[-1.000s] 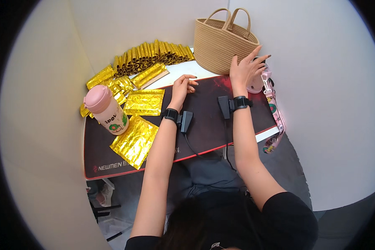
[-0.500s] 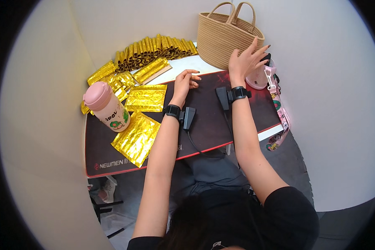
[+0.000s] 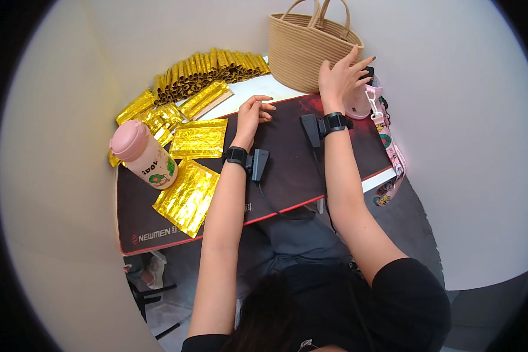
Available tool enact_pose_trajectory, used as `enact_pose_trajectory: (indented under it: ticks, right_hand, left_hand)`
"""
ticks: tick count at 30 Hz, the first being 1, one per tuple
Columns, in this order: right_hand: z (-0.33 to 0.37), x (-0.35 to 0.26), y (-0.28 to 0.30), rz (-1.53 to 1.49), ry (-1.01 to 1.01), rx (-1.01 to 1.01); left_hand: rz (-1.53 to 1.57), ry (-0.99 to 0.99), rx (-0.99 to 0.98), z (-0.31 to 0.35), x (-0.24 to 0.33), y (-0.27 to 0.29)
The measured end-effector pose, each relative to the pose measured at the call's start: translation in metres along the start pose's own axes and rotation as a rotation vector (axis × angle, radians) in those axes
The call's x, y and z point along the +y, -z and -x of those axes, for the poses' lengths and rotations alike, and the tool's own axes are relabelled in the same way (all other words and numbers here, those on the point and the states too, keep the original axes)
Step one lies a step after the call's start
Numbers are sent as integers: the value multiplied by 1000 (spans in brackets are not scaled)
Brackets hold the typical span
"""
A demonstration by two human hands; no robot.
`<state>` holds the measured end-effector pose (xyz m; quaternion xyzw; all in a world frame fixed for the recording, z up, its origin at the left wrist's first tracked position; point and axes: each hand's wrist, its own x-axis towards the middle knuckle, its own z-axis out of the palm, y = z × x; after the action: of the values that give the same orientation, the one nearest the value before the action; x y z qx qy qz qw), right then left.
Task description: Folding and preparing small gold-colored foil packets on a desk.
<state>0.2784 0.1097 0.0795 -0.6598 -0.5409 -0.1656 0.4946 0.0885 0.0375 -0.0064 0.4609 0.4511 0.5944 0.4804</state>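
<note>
My right hand [image 3: 340,79] is raised with its fingers spread and nothing in it. It overlaps the front of a tan woven rope basket [image 3: 305,56] with two handles; whether it touches the basket I cannot tell. Just beyond that wrist stands a pink cup [image 3: 358,104], partly hidden, with a patterned pink strap [image 3: 394,149] hanging over the table's right edge. My left hand [image 3: 252,120] is over the black desk mat [image 3: 287,146], loosely bent, its fingers apart and holding nothing. Flat gold foil packets [image 3: 198,139] are nearest to it, on its left.
A pink-lidded tumbler [image 3: 144,155] stands on the left, beside another gold packet [image 3: 188,199]. Many rolled gold packets [image 3: 205,73] are piled along the back edge. Black wrist straps carry devices with cables running toward my lap. Pale walls [image 3: 452,146] enclose the table.
The whole view has shifted slightly, so the table and its things sit a little further left. Both hands keep nearly the same pose and place over the table.
</note>
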Motion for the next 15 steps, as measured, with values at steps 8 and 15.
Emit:
enact_pose_trajectory:
  ticks: [8, 15]
  right_hand:
    - [-7, -3, 9, -118, -135, -24]
    - [-6, 4, 11, -219, -106, -10]
  left_hand:
    - [2, -5, -5, -1, -3, 1]
    - [5, -2, -3, 1, -2, -1]
